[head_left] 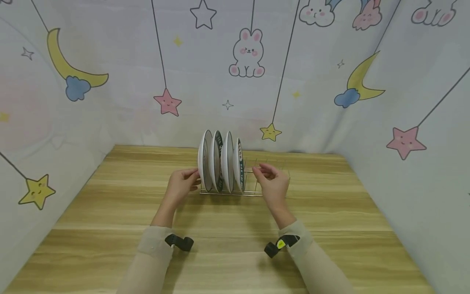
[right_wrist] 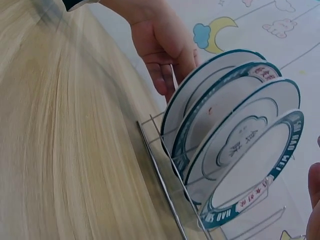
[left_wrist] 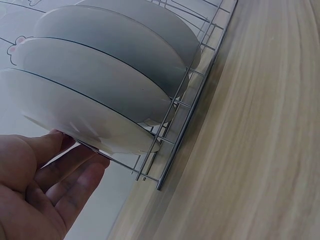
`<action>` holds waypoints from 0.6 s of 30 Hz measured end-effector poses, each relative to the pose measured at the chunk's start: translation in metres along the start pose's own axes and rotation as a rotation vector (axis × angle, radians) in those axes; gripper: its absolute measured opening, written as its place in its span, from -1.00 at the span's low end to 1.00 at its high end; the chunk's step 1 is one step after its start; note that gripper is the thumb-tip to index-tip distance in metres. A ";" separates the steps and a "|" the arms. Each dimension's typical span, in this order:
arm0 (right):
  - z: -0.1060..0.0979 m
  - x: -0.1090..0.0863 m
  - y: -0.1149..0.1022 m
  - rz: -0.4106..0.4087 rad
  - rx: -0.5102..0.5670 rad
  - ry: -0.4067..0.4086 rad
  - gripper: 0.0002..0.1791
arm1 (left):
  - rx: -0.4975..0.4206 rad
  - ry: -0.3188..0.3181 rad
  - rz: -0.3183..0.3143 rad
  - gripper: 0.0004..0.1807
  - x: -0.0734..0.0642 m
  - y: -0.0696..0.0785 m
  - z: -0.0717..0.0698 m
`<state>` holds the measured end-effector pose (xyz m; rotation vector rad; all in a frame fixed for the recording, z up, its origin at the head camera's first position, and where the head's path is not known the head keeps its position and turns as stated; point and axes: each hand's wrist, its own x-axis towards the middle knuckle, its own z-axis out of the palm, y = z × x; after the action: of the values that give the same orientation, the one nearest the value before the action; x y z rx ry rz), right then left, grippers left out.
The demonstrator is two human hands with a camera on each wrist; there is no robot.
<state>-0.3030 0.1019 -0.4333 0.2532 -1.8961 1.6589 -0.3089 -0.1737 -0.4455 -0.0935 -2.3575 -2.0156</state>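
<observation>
Several white plates [head_left: 227, 163] with dark green lettered rims stand on edge, side by side, in a wire dish rack [head_left: 253, 193]. They fill its left part. At the rack's left end, my left hand [head_left: 180, 185] pinches the end wire between thumb and fingers, close beside the outermost plate [left_wrist: 75, 112]. My right hand [head_left: 275, 183] is over the rack's right part, right of the plates, its fingers loosely bent and a gap showing between thumb and forefinger. Only a sliver of the right hand [right_wrist: 314, 200] enters the right wrist view; nothing shows in its grasp.
The rack stands on a wood-grain table [head_left: 227, 241] near its back edge. Behind and at both sides hangs a pale cloth [head_left: 205, 73] printed with stars, moons and rabbits. Bare wire dividers [right_wrist: 260, 220] rise beside the plates.
</observation>
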 end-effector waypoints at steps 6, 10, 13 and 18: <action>-0.018 0.003 0.003 0.034 -0.013 0.018 -0.64 | -0.005 -0.004 0.001 -0.63 0.000 0.001 0.000; -0.031 0.002 -0.004 0.042 -0.024 0.021 -0.67 | -0.003 -0.009 -0.001 -0.63 0.001 0.000 0.000; -0.038 0.000 -0.011 0.042 -0.033 0.027 -0.71 | -0.004 -0.009 -0.007 -0.64 0.001 -0.001 0.000; -0.050 0.000 -0.013 0.043 -0.064 0.048 -0.73 | -0.004 -0.009 -0.012 -0.64 0.001 -0.002 0.000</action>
<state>-0.2809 0.1470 -0.4203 0.1466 -1.9266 1.6147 -0.3099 -0.1743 -0.4473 -0.0887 -2.3656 -2.0289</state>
